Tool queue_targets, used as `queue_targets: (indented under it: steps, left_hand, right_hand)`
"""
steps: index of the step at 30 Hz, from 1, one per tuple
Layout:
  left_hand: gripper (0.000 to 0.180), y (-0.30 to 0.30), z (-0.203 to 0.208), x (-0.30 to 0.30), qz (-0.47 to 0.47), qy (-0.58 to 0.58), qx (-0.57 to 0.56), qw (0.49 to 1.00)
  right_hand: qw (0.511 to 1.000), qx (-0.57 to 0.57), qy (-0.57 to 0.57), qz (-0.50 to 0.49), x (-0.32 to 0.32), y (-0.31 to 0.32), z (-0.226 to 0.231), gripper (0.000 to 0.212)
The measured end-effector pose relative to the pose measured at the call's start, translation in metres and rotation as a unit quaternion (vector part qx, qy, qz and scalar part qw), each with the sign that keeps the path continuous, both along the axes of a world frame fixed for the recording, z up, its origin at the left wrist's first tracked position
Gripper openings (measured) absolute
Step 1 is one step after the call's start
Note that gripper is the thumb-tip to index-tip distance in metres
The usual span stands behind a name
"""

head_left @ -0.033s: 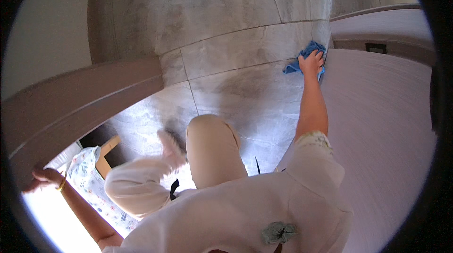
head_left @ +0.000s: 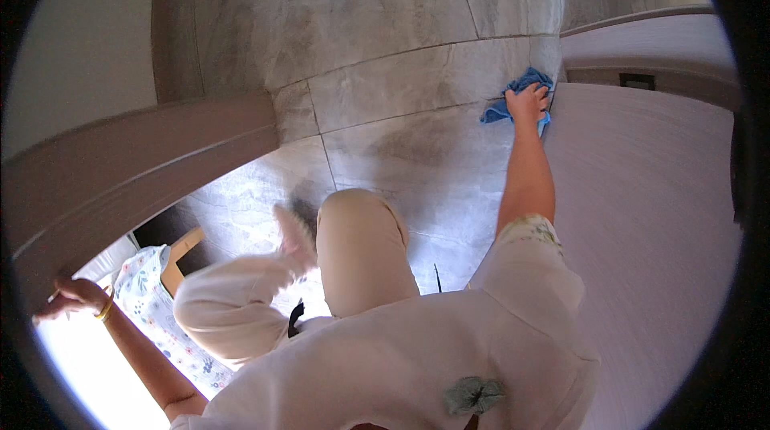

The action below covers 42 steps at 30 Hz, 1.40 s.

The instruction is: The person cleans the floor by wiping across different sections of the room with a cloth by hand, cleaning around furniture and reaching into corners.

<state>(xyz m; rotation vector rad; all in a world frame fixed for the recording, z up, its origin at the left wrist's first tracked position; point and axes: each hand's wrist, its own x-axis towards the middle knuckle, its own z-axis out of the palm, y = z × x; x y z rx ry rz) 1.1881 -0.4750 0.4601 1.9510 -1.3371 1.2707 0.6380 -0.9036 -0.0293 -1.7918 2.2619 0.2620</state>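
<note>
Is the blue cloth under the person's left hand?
No, the blue cloth is pressed under the right hand at the edge of the tiled floor, while the left hand grips a wooden edge far off.

head-worn fisheye, looking steeply down, close over crouched body

Blue cloth (head_left: 513,101) sits in the upper right of the frame, a small bright-blue rag all bunched up and crumpled, not folded flat. It's pressed against the grey tiled floor (head_left: 385,85) right at the edge of the pale wooden panel, partly covered so only the wrinkled edges show.
</note>
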Motion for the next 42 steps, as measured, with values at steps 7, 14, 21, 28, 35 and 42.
queue_targets:
  steps: [7,14,21,28,35,42]
  left_hand:
    - [0.075,-0.126,-0.077,-0.129,-0.148,-0.118,0.243,0.951]
    - [0.084,-0.298,-0.314,-0.073,-0.026,0.448,0.612,0.651]
    - [0.109,-0.304,-0.506,-0.112,0.111,0.427,0.734,0.516]
    - [0.124,-0.370,-0.465,-0.159,0.216,0.511,0.657,0.510]
    - [0.138,-0.428,-0.471,-0.158,0.238,0.538,0.607,0.534]
    - [0.151,-0.429,-0.496,-0.152,0.311,0.540,0.600,0.501]
  right_hand:
    - [0.978,0.064,0.000,0.199,0.070,0.120,0.010,0.080]
    - [0.961,0.103,-0.008,0.256,0.062,0.109,0.019,0.077]
    - [0.982,0.137,0.015,0.127,0.086,0.094,0.014,0.077]
    - [0.966,0.200,0.042,0.156,0.095,0.118,0.010,0.090]
    - [0.995,0.018,0.010,0.093,0.080,0.002,0.003,0.066]
    - [0.991,-0.066,0.086,0.084,0.134,0.028,-0.014,0.045]
